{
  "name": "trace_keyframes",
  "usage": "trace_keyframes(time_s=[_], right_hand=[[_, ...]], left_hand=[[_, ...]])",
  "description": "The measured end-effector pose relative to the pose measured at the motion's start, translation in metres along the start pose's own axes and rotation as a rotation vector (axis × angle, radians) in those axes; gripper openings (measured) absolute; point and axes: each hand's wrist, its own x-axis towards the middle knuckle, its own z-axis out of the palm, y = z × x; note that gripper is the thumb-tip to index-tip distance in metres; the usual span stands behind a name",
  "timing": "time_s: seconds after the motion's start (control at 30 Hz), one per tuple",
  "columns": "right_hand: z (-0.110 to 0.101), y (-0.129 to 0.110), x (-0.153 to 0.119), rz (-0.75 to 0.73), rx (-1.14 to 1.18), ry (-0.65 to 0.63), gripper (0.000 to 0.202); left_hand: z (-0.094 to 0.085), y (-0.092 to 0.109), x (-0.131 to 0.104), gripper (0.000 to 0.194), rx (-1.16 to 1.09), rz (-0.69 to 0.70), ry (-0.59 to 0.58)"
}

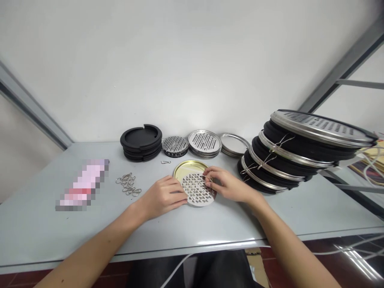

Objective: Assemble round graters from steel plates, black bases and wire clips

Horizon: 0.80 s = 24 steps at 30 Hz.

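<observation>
A round metal grater disc [196, 196] with raised holes lies tilted over a shallow gold-coloured round lid [188, 164], whose far rim shows behind it. My left hand [168, 196] grips the disc's left edge, fingers held together and the thumb out of sight beneath. At the right edge, my right hand [223, 184] has its fingers curled and pinched on the disc. Several wire clips [129, 182] lie in a loose heap left of my left hand. A single clip [165, 162] rests behind it.
Along the wall stand black rings [141, 154], small grater discs [175, 145], rimmed grater discs [205, 142] and metal rims [234, 144], all stacked. To the right leans a tall stack of assembled black graters [288, 156]. A blurred pink item [85, 182] lies at left.
</observation>
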Motion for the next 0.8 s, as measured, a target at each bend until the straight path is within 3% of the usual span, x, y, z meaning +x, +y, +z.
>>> trace_keyframes(time_s=[0.13,0.3,0.8], right_hand=[[0.004,0.0,-0.004,0.009,0.017,0.056,0.01],[0.008,0.008,-0.009,0.062,-0.033,0.19,0.034],[0.011,0.004,-0.014,0.02,-0.18,0.273,0.023]], left_hand=[[-0.002,0.005,0.001,0.018,0.075,0.012,-0.066],[-0.003,0.006,0.001,0.018,0.081,0.041,-0.049],[-0.003,0.002,0.0,0.02,0.021,-0.015,-0.047]])
